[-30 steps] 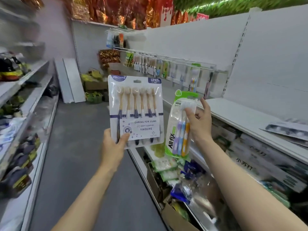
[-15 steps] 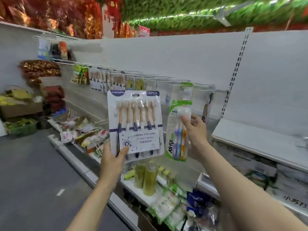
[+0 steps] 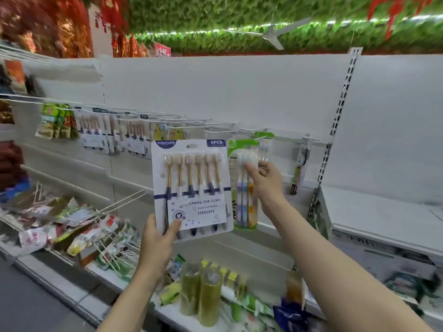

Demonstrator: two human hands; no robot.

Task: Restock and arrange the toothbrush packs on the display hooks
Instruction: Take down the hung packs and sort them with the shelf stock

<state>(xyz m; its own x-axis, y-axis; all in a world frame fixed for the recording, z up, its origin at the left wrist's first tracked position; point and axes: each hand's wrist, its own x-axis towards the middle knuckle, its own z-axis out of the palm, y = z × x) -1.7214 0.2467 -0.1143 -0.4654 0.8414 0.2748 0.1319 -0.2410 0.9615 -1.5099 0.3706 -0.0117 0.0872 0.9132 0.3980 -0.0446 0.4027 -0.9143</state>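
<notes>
1. Left hand [image 3: 157, 245] grips the white six-brush blister pack [image 3: 191, 188] by its bottom corner, fingers clamped.
2. Right hand [image 3: 266, 182] pinches the green-topped three-brush pack [image 3: 243, 200], at the six-pack's 3 o'clock, below white wire hooks [image 3: 215, 127].

Two bare forearms are showing from the bottom edge, with no sleeve reaching into view on either. The left hand [image 3: 157, 238] and the right hand [image 3: 266, 182] are wearing no gloves. No ring, watch or band is showing on the wrists or fingers, as far as the motion blur allows. The fingernails are looking short and unpainted.
</notes>
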